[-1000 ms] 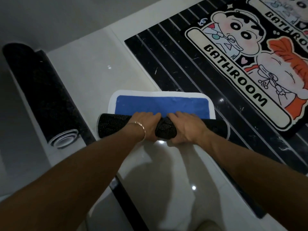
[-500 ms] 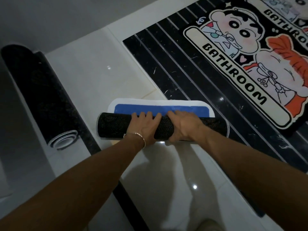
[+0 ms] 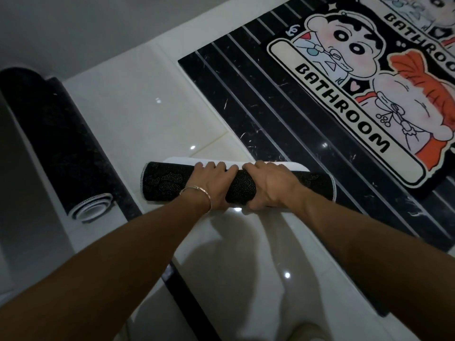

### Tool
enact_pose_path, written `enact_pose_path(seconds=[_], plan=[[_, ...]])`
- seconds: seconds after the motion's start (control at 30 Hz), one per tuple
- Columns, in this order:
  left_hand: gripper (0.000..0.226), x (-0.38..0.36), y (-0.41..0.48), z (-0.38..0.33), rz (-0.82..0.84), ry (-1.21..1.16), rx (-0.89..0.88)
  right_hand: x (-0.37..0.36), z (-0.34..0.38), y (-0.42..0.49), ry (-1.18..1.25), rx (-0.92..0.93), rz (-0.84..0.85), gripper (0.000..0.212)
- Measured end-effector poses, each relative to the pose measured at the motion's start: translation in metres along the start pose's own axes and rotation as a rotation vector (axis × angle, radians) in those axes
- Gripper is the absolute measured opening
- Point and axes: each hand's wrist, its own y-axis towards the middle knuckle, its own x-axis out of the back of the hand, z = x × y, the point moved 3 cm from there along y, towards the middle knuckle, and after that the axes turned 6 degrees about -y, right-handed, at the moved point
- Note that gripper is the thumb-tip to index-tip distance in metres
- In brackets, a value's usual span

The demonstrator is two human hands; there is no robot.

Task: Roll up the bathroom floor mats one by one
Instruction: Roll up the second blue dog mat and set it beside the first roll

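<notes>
Tiled floor [image 3: 123,107], mats [image 3: 160,183] (two rolled)

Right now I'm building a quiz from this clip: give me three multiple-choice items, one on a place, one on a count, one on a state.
1. Where does the finished black rolled mat lie? A. far left on the floor; B. far right; C. between the arms.
2. How many flat cartoon mats printed BATHROOM show? A. one; B. two; C. four.
3. The black dotted-backed mat gripped by the left hand and right hand is: A. flat; B. almost fully rolled; C. folded in half.
Key: A, it lies by the left edge; B, one whole, one cut off top right; B, only a white edge lies flat beyond the roll.
</notes>
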Motion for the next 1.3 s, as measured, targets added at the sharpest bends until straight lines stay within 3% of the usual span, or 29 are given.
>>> enact_pose_path(seconds=[0.1,0.17,0.37,0.47,0.6,0.77,0.93,1.03,1.13,1.3], plan=[[0.067,0.012,0.013,0.006,0.19,-0.162,0.019,-0.014,0.003,-0.01,-0.197,0.012,-0.185,0.087],[0.071,0.009,0.013,0.008,0.263,-0.243,0.046,-0.019,0.004,-0.013,-0.29,0.0,-0.212,0.091],[0.097,0.002,-0.006,0.001,-0.037,-0.034,-0.055,0.008,-0.001,0.005,-0.103,0.008,0.006,0.077],[0.097,-0.002,-0.009,-0.001,-0.082,0.07,-0.018,0.015,-0.003,0.01,-0.007,-0.014,0.176,0.076],[0.082,-0.001,-0.002,0.0,-0.028,0.03,-0.034,0.003,-0.002,0.0,0.024,-0.017,0.013,0.08],[0.073,0.016,0.013,0.007,0.077,-0.071,-0.068,-0.012,0.002,-0.011,-0.225,0.005,-0.201,0.1],[0.085,0.011,0.008,0.008,-0.006,-0.042,-0.02,-0.003,-0.001,-0.002,-0.149,-0.045,-0.172,0.08],[0.093,0.016,0.002,0.011,-0.105,-0.014,0.102,0.007,-0.008,0.002,0.001,-0.121,-0.165,0.076],[0.092,0.022,0.002,0.011,-0.178,-0.244,0.266,0.013,-0.015,0.002,0.231,-0.276,-0.188,0.074],[0.075,0.038,0.022,-0.008,-0.163,-0.933,0.486,0.01,-0.008,0.005,0.628,-0.483,-0.178,0.073]])
